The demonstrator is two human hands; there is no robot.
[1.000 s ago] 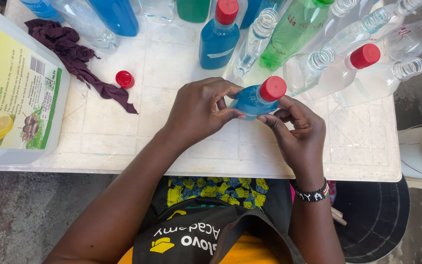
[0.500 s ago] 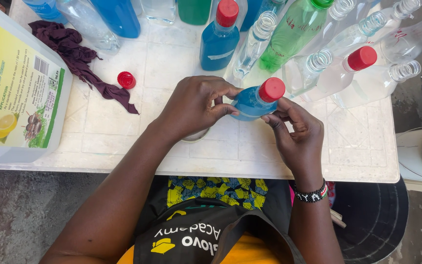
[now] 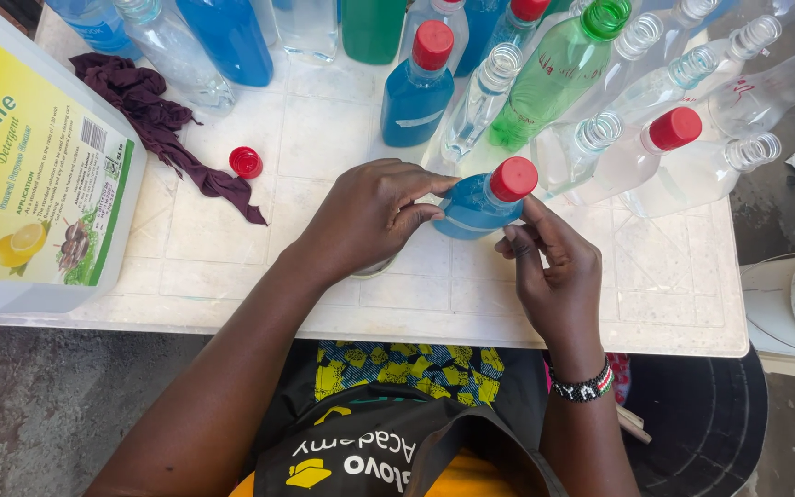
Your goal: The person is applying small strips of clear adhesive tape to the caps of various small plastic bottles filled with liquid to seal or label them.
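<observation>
Hands at the near middle of the white tiled table [image 3: 232, 276]: left hand [image 3: 370, 216] grasping the small blue red-capped plastic bottle [image 3: 480, 202], right hand [image 3: 554, 271] fingering its side. Bare tile either side. Loose red cap [image 3: 246, 162], purple cloth [image 3: 154, 115], crowded bottles beyond.

big white jug [image 3: 126, 198] far left, yellow-green label [image 3: 25, 175].
</observation>
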